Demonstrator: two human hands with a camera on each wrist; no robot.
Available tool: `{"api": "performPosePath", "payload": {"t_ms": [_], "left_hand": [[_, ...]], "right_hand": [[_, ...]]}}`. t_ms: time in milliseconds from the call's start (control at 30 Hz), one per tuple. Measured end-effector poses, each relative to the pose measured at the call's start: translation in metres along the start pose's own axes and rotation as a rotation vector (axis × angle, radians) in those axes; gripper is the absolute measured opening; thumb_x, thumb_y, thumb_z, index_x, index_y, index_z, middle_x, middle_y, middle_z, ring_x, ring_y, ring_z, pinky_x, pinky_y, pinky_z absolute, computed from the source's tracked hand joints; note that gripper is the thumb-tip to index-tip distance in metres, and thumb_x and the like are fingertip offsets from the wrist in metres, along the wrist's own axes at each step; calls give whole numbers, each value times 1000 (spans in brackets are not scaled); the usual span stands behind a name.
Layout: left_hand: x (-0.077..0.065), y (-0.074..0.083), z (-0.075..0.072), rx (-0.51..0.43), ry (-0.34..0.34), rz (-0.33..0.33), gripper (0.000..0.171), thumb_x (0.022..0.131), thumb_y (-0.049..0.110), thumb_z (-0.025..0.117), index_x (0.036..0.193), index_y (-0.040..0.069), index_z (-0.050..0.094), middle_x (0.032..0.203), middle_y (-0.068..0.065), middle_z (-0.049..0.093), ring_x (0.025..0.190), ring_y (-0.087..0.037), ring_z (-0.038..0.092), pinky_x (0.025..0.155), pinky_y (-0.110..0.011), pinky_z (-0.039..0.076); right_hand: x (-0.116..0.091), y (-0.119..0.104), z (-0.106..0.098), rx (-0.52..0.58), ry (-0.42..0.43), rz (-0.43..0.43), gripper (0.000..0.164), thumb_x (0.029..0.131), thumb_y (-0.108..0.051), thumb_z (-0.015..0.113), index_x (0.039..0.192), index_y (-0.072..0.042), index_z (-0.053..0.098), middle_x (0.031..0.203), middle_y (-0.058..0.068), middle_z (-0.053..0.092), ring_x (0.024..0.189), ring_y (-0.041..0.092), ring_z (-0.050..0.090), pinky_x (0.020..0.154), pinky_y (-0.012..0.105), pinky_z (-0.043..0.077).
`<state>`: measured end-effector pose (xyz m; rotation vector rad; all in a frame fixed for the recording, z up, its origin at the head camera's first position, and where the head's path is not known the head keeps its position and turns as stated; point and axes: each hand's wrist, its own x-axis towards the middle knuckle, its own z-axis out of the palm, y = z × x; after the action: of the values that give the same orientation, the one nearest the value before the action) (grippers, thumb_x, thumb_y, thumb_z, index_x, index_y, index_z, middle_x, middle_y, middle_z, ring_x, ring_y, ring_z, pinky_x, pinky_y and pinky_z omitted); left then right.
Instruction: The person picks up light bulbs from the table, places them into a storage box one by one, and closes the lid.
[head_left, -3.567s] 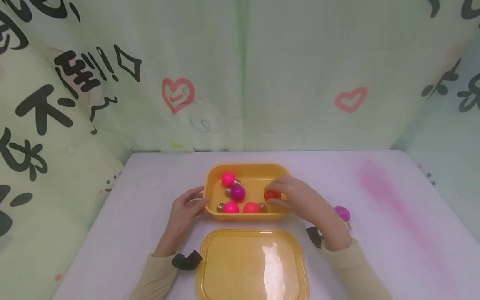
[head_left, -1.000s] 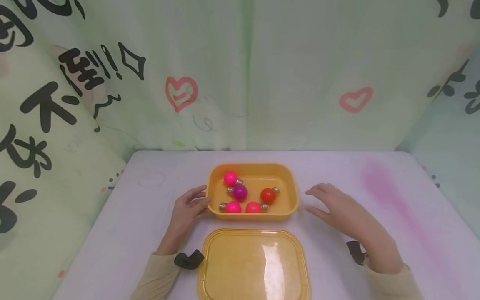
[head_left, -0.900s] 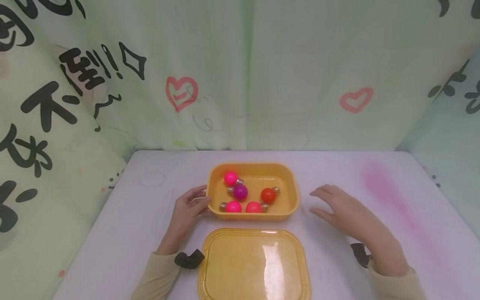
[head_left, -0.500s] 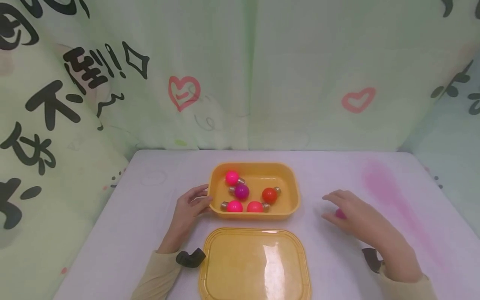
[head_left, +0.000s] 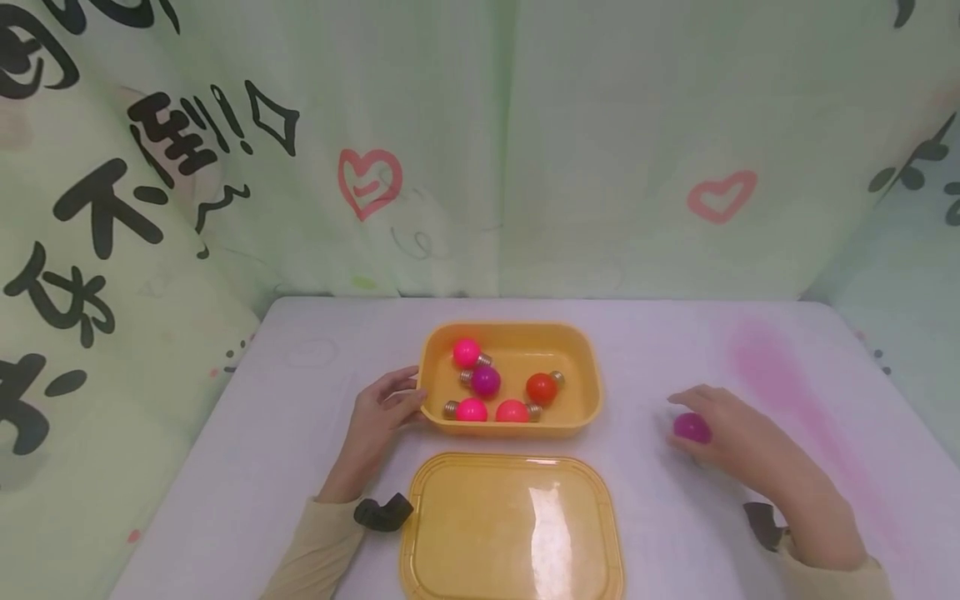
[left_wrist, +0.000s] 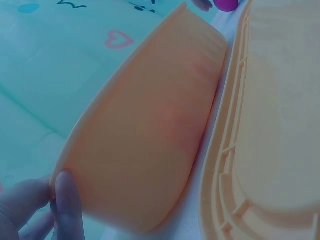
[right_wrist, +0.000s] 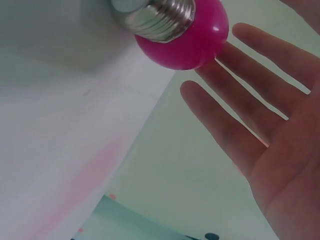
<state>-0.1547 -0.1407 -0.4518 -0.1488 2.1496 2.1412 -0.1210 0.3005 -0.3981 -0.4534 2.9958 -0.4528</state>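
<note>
My left hand (head_left: 375, 421) grips the left end of the yellow plastic box (head_left: 517, 431); in the left wrist view its fingers (left_wrist: 69, 205) pinch the rim. Inside the box lie several small light bulbs with screw bases: pink ones, a purple bulb (head_left: 486, 381) and a red bulb (head_left: 542, 388). Right of the box, my right hand (head_left: 742, 437) stands around another purple bulb (head_left: 692, 428), its thumb and fingers spread apart. The right wrist view shows that bulb's silver screw base (right_wrist: 165, 20), with the straight fingers right at its round end.
A yellow lid (head_left: 480, 533) lies flat on the white table (head_left: 315, 350), in front of the box. Printed curtains (head_left: 600, 167) stand behind and on both sides of the table.
My right hand held the red bulb in the box, left it there and moved right to the purple bulb on the table. The left hand stays at the box.
</note>
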Motion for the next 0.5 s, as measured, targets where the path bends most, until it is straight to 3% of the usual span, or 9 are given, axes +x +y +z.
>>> {"api": "performPosePath", "payload": {"t_ms": [300,500], "left_hand": [[-1,-1,-1,-13,1,-5,44,93,9,69,135,6,56,123,-18,55,102,-24,64,79,-26,60],[-1,-1,0,-16,2,2,43,93,10,69,134,7,57,121,-15,56,100,-22,65,79,-27,60]], "right_hand": [[-3,9,3,-13,10,-26,46,77,-15,84,115,3,66,111,21,66,103,39,62,91,59,51],[-2,13,3,13,12,-45,32,75,-7,83,104,-2,69,98,8,68,91,28,64,85,53,55]]}}
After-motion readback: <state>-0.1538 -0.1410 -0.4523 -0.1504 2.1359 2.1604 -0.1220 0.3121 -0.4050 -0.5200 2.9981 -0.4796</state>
